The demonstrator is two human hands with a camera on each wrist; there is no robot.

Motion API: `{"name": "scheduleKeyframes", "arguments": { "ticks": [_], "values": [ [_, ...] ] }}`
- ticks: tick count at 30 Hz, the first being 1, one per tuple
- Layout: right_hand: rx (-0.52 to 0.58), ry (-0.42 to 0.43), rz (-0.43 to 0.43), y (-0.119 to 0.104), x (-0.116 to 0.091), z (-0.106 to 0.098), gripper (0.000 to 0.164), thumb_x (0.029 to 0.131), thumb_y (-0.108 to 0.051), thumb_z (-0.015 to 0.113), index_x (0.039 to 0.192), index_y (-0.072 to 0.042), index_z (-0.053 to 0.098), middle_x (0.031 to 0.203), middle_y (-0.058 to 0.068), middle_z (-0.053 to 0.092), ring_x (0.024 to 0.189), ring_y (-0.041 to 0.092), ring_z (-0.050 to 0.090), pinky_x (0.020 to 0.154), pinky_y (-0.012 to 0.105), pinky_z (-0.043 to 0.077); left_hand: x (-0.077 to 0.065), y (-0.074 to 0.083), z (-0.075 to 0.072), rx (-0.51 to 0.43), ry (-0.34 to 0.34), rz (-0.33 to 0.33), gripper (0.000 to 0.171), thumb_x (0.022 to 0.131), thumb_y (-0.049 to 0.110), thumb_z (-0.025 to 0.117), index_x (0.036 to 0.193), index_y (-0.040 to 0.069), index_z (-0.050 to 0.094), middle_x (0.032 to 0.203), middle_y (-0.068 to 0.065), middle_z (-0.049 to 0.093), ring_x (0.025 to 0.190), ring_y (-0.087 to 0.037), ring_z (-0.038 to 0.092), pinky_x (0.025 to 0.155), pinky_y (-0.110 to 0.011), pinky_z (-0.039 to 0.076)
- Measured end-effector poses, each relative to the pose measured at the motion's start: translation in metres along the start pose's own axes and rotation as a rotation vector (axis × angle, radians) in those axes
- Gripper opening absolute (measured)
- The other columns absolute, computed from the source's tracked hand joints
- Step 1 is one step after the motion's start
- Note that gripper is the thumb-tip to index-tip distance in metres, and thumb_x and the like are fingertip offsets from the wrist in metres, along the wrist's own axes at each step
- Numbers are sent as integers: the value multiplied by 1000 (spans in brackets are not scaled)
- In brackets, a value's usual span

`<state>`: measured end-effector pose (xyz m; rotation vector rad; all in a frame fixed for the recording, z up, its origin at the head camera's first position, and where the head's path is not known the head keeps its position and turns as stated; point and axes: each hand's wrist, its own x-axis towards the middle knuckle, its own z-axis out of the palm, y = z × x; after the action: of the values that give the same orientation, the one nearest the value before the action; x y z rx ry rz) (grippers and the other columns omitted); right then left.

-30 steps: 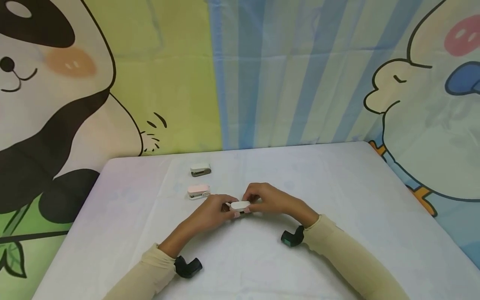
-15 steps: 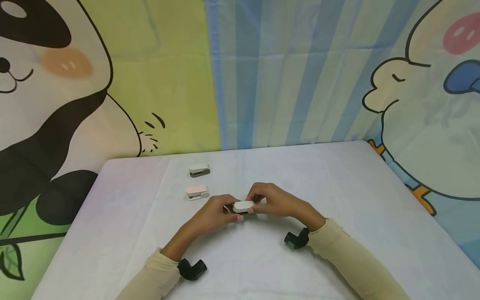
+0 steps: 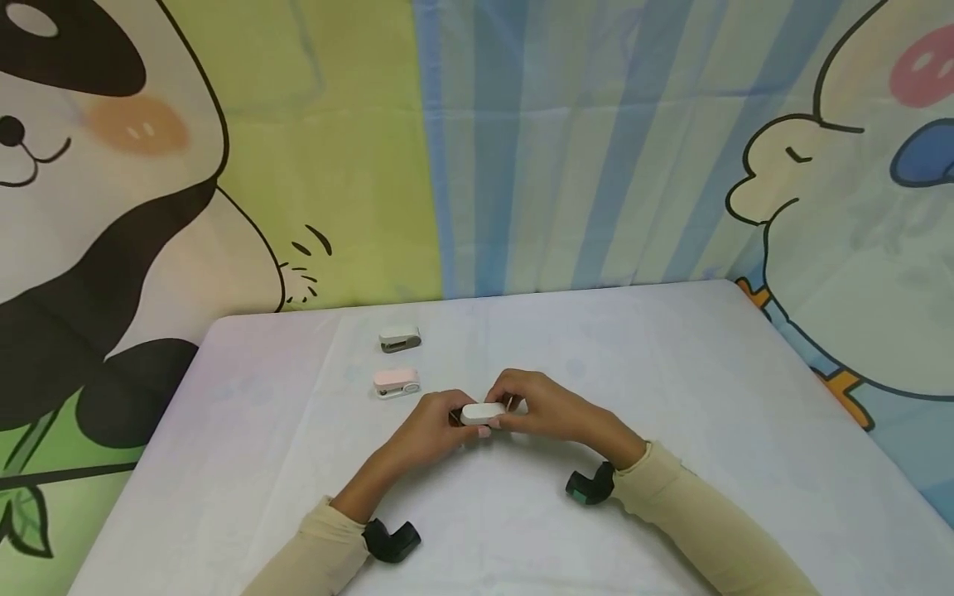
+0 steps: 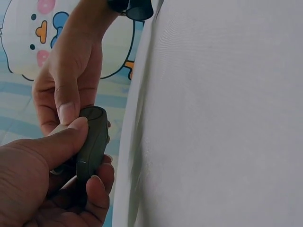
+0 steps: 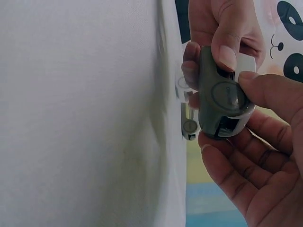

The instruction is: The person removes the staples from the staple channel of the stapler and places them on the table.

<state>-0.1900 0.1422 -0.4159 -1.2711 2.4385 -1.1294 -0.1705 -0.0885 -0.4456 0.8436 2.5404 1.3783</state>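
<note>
Both hands hold a small stapler with a white top and a dark grey-green base, seen end to end between them in the head view as the white-topped stapler (image 3: 480, 414). My left hand (image 3: 432, 432) grips its left end, thumb along the near side. At the other end, my right hand (image 3: 547, 410) pinches it between thumb and fingers. The left wrist view shows the dark base of the stapler (image 4: 92, 142) with both thumbs pressed close together on it. A round disc marks the side of the stapler (image 5: 227, 97) in the right wrist view.
Beyond the left hand lies a pink and white stapler (image 3: 397, 382). Farther back is a white and grey stapler (image 3: 400, 338). A white cloth covers the table (image 3: 633, 356), and a printed curtain (image 3: 566, 165) hangs behind its back edge.
The held stapler and both hands have shifted slightly right, then a little nearer to me. More of the white top shows than a second ago. The other two staplers stay put.
</note>
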Motion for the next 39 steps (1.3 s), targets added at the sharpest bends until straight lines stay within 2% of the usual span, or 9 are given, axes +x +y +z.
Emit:
{"name": "scheduleKeyframes", "arguments": {
  "ticks": [4, 10, 18, 23, 26, 30, 32, 36, 39],
  "values": [
    [-47, -12, -10, -3, 0, 3, 23, 89, -16, 73, 111, -13, 68, 102, -8, 59, 91, 6, 58, 80, 29, 51, -1, -1, 0, -2, 23, 24, 13, 82, 17, 80, 91, 14, 72, 85, 7, 63, 72, -8, 55, 62, -25, 47],
    [-107, -18, 14, -10, -1, 5, 25, 85, -23, 77, 107, -13, 70, 99, -11, 58, 89, 5, 56, 78, 28, 50, -1, 4, 2, -21, 42, 63, 11, 79, 9, 82, 84, 13, 72, 79, 7, 60, 69, -8, 51, 58, -24, 44],
    [-160, -16, 10, -11, -4, 5, 21, 85, -20, 78, 102, -11, 70, 93, -11, 54, 87, 4, 57, 75, 25, 50, 0, 6, 4, -36, 52, 54, 13, 77, 7, 82, 80, 15, 72, 74, 9, 58, 65, -7, 50, 56, -24, 42],
    [-186, 32, -37, -13, -4, 4, 22, 87, -27, 75, 103, -14, 68, 94, -10, 53, 87, 4, 56, 74, 28, 50, 0, 8, 3, -58, 116, 73, 13, 76, 5, 81, 79, 15, 74, 75, 10, 59, 67, -8, 52, 58, -24, 44],
    [-172, 75, -59, -16, -4, 2, 23, 88, -27, 73, 104, -13, 65, 96, -8, 54, 87, 3, 58, 73, 30, 52, 0, 9, 1, -104, 150, 95, 13, 76, 3, 80, 83, 14, 77, 78, 9, 62, 69, -10, 55, 59, -25, 46],
    [-110, 98, -67, -19, -6, -2, 22, 89, -22, 72, 105, -11, 63, 96, -6, 55, 87, 5, 61, 73, 31, 53, 1, 8, 0, -163, 144, 97, 12, 78, 5, 81, 88, 11, 78, 81, 6, 65, 70, -11, 56, 60, -25, 46],
    [-87, 102, -69, -19, -6, -4, 23, 90, -19, 71, 109, -9, 62, 97, -4, 56, 88, 7, 62, 74, 30, 53, 1, 7, -1, -194, 135, 76, 11, 79, 7, 81, 90, 9, 79, 83, 4, 66, 72, -11, 56, 61, -24, 47],
    [-48, 108, -74, -20, -5, -7, 37, 93, -15, 68, 126, -5, 56, 104, 0, 56, 91, 12, 64, 77, 27, 52, 1, 7, -3, -240, 125, 27, 15, 80, 6, 80, 94, 3, 78, 87, -3, 68, 75, -10, 58, 63, -22, 48],
    [-19, 95, -75, -21, -5, -9, 41, 93, -13, 68, 130, -5, 54, 108, 2, 56, 93, 14, 65, 79, 27, 53, 1, 7, -4, -243, 117, 11, 16, 80, 2, 79, 95, -1, 76, 88, -9, 69, 74, -11, 57, 62, -22, 47]
  ]
}}
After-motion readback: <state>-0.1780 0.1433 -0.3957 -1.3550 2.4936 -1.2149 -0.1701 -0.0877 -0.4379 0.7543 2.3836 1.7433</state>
